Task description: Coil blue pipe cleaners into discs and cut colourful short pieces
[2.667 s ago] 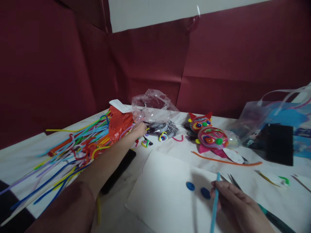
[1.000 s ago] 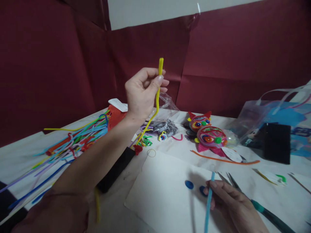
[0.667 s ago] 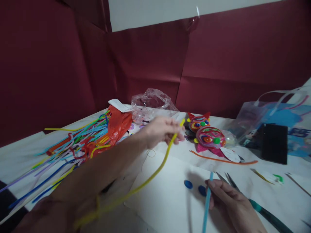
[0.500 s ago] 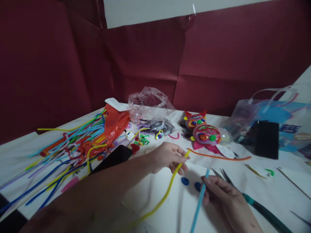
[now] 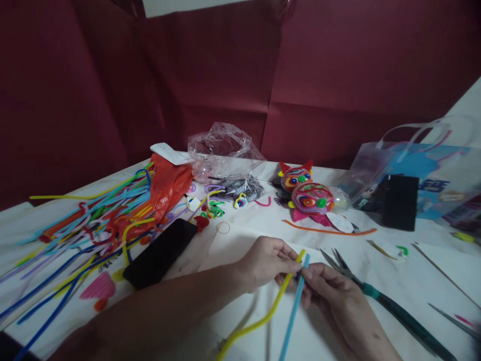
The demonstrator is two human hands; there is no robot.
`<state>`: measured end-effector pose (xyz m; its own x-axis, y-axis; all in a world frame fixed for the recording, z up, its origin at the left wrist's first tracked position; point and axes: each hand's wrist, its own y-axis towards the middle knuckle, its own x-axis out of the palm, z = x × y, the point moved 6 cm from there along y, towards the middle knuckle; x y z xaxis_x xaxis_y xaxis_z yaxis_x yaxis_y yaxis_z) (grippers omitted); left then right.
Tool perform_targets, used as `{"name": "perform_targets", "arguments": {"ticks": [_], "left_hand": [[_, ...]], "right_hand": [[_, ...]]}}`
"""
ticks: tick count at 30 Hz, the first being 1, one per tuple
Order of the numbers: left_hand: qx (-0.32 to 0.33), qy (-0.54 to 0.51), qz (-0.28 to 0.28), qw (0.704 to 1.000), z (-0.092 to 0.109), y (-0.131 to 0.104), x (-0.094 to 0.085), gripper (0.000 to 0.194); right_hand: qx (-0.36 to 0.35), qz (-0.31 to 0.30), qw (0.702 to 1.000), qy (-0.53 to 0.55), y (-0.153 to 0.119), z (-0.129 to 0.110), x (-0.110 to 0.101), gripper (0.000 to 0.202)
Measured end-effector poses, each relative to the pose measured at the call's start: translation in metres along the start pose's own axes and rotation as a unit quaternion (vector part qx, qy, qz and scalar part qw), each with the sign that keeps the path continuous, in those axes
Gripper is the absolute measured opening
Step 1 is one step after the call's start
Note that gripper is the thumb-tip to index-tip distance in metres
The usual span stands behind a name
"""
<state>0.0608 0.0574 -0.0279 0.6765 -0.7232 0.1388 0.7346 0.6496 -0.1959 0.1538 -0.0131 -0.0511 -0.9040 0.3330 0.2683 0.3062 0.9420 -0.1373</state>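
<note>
My left hand (image 5: 268, 264) pinches a yellow pipe cleaner (image 5: 273, 307) near its upper end. Its long tail curves down toward the bottom edge of the view. In my right hand (image 5: 330, 296), between thumb and fingers, is a light blue pipe cleaner (image 5: 291, 326) that runs downward. The two upper ends sit side by side, and the fingertips of both hands nearly meet there. White paper (image 5: 240, 250) lies under the hands. Long-nose pliers (image 5: 370, 289) with dark green handles rest just right of my right hand, jaws parted.
A heap of coloured pipe cleaners (image 5: 97, 225) and a black phone (image 5: 161, 253) lie left. Behind are a clear plastic bag (image 5: 223, 150), two colourful cat-like figures (image 5: 311, 198) and an orange pipe cleaner (image 5: 330, 229). A dark upright device (image 5: 400, 203) and a carrier bag (image 5: 432, 170) stand right.
My hands have come together, bringing the yellow and light blue ends side by side. The blue dots seen on the paper before are now mostly hidden by my hands. The view has tilted down slightly.
</note>
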Motion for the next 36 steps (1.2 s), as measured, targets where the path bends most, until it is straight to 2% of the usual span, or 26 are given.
{"name": "perform_targets", "arguments": {"ticks": [7, 15, 21, 26, 29, 33, 36], "left_hand": [[-0.003, -0.014, -0.001, 1.0, 0.0, -0.001, 0.004, 0.02], [0.027, 0.03, 0.021, 0.999, -0.002, -0.001, 0.004, 0.017], [0.041, 0.03, 0.021, 0.998, -0.005, -0.001, 0.006, 0.026], [0.048, 0.04, 0.007, 0.998, -0.004, -0.003, 0.009, 0.025], [0.038, 0.021, -0.002, 0.999, -0.005, -0.004, 0.011, 0.026], [0.017, 0.011, 0.018, 1.0, -0.009, -0.005, 0.01, 0.031], [0.007, -0.023, -0.005, 1.0, -0.01, -0.006, 0.013, 0.03]], "right_hand": [[0.005, -0.003, 1.0, 0.021, 0.001, 0.002, 0.001, 0.03], [-0.001, 0.003, 1.0, 0.021, 0.001, 0.0, 0.001, 0.029], [-0.018, 0.02, 1.0, 0.003, 0.003, 0.002, -0.006, 0.029], [-0.02, 0.026, 0.999, 0.003, 0.004, 0.004, -0.007, 0.03], [-0.018, 0.026, 0.999, 0.003, 0.003, 0.003, -0.005, 0.029], [-0.015, 0.022, 1.0, 0.005, 0.001, 0.001, -0.001, 0.029], [-0.015, 0.012, 1.0, 0.003, 0.001, 0.001, 0.002, 0.029]]}}
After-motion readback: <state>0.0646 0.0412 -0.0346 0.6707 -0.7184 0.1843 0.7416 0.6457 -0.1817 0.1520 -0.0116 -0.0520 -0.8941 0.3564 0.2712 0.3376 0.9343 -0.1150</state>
